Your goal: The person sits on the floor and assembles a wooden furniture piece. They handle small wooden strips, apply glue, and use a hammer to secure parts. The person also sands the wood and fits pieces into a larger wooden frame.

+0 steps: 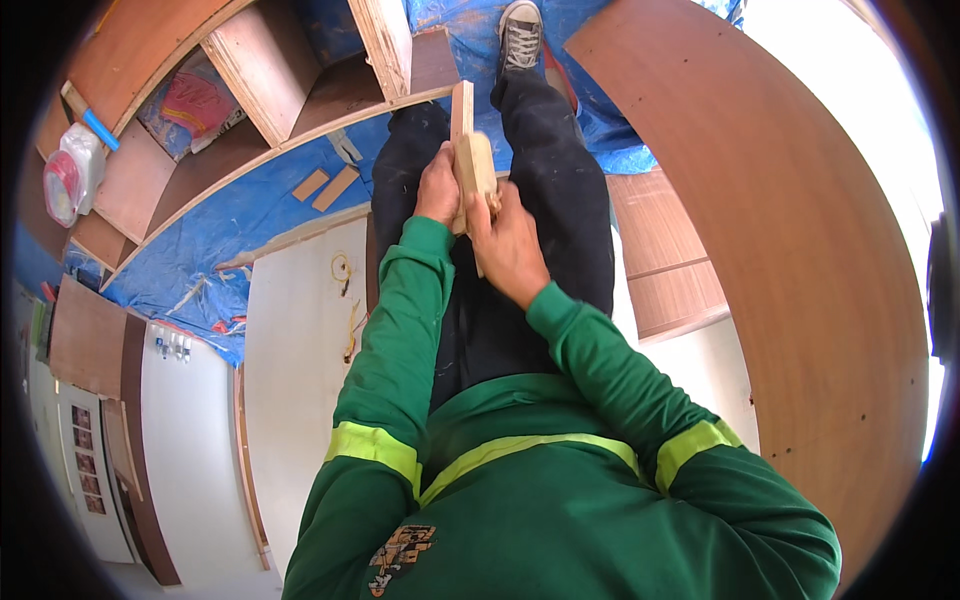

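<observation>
Both my hands meet in front of my chest, above my dark trousers. My left hand (438,188) grips a narrow pale wooden strip (461,108) that stands upright on its edge. My right hand (508,247) presses a small pale wooden block (474,165) against that strip. The two pieces touch, and the lower end of the strip is hidden behind my fingers. I wear green sleeves with yellow reflective bands.
A large brown laminated board (800,260) curves along the right. A plywood shelf unit (270,80) lies at the upper left on a blue tarp (250,215). A pale board (300,330) lies on the floor left of my legs. My grey shoe (520,35) points forward.
</observation>
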`<state>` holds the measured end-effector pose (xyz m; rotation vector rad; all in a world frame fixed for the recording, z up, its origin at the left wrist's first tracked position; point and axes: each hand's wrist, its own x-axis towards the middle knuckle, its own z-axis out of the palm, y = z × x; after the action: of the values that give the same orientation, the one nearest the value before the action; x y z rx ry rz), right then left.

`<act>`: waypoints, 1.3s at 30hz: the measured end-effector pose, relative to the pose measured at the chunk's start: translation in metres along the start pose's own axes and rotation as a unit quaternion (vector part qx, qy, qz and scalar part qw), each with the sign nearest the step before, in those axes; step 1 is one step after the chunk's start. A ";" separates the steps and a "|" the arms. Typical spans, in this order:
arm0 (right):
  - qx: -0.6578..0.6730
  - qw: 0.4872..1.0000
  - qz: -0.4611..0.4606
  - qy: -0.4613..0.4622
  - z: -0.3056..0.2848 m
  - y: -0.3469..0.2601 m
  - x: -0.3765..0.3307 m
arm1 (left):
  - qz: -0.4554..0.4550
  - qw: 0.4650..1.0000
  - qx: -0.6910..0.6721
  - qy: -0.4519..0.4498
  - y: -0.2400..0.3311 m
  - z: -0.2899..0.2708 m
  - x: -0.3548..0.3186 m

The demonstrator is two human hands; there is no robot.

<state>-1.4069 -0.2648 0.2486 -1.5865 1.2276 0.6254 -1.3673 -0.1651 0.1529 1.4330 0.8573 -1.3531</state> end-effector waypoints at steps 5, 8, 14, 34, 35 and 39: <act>-0.112 0.991 0.042 0.066 0.035 0.023 0.199 | -0.075 0.990 -0.114 -0.045 0.002 -0.002 -0.002; -0.120 0.990 0.015 0.071 0.037 0.021 0.192 | -0.100 0.989 -0.104 -0.012 0.008 0.003 -0.001; -0.053 0.998 -0.027 -0.008 0.009 0.003 0.013 | 0.037 0.994 -0.099 -0.031 -0.027 -0.005 0.016; 0.138 0.974 0.071 -0.164 -0.184 -0.083 0.036 | 0.258 0.958 0.108 0.062 0.068 -0.022 -0.157; 0.127 0.977 0.067 -0.155 -0.193 -0.087 0.033 | 0.284 0.949 0.112 0.084 0.075 -0.029 -0.170; 0.034 0.976 0.050 -0.207 -0.200 -0.087 0.059 | 0.347 0.929 0.017 0.130 0.059 -0.059 -0.198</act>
<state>-1.3393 -0.4727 0.3068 -1.2616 1.0052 0.9175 -1.3209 -0.1042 0.3537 1.7453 0.4085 -0.6517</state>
